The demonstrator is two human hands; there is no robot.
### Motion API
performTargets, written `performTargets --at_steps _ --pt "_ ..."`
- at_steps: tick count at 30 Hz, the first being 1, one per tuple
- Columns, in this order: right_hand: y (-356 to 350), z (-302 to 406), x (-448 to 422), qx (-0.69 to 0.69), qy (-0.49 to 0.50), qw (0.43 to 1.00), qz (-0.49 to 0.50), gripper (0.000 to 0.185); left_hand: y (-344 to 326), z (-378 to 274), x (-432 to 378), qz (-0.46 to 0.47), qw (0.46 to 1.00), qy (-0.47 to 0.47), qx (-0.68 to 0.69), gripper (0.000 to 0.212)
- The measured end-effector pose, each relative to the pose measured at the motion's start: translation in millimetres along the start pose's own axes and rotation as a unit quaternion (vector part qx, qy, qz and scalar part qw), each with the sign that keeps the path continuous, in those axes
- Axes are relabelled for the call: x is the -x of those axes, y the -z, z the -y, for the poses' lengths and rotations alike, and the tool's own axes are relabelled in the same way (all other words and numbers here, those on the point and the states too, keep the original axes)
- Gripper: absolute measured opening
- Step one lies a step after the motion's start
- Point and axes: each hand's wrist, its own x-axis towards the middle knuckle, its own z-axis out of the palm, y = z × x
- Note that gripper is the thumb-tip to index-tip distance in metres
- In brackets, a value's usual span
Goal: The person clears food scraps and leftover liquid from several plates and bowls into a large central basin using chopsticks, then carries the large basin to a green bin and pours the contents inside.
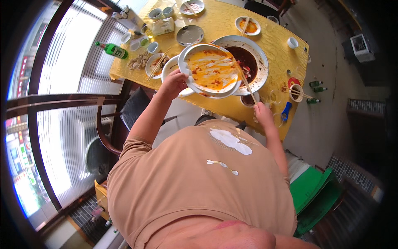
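My left hand (174, 83) grips the rim of a white oval plate (211, 70) smeared with orange oil and red bits. At least one more plate seems to sit directly under it. In my right hand (263, 114) is a pair of wooden chopsticks (247, 85), their far ends touching the plate's right side. Beyond the tilted plate, and partly covered by it, stands a large white bowl (261, 65) with dark red-brown sauce. Another white dish (169, 67) shows behind my left hand. A small bowl of dark sauce (248, 100) lies below the large bowl.
A yellow cloth covers the table (224, 18). On it are a green bottle (112, 50), a grey plate (190, 35), a tissue pack (163, 26), a blue-handled object (286, 111) and a sauce bowl with chopsticks (296, 92). A black chair (138, 107) stands left, a green bin (317, 193) right.
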Motion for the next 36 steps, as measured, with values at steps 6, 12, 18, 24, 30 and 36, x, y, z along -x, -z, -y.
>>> performTargets --at_steps 6,12,18,24,30,36 --pt "-7.2 -24.7 3.5 -0.038 -0.024 0.999 -0.026 0.023 28.9 24.8 14.0 -0.044 0.995 0.009 0.084 0.04" --pt "-13.3 -23.9 6.4 -0.105 -0.052 0.993 0.011 0.023 63.9 37.9 47.3 -0.083 0.988 -0.049 0.119 0.046" --pt "-34.2 -38.8 0.8 -0.092 0.012 0.996 -0.006 0.021 100.2 41.4 70.8 -0.15 0.982 -0.064 0.092 0.047" --pt "-18.8 -18.4 1.0 -0.151 -0.03 0.988 0.026 0.021 134.5 61.0 62.9 -0.17 0.977 -0.044 0.118 0.043" --pt "-8.6 -18.1 5.9 -0.12 -0.036 0.992 0.022 0.022 139.5 66.5 42.4 -0.164 0.98 -0.032 0.106 0.044" --pt "-14.5 -29.7 7.6 -0.129 -0.04 0.99 0.031 0.021 133.4 60.4 34.8 -0.184 0.982 0.024 0.012 0.035"
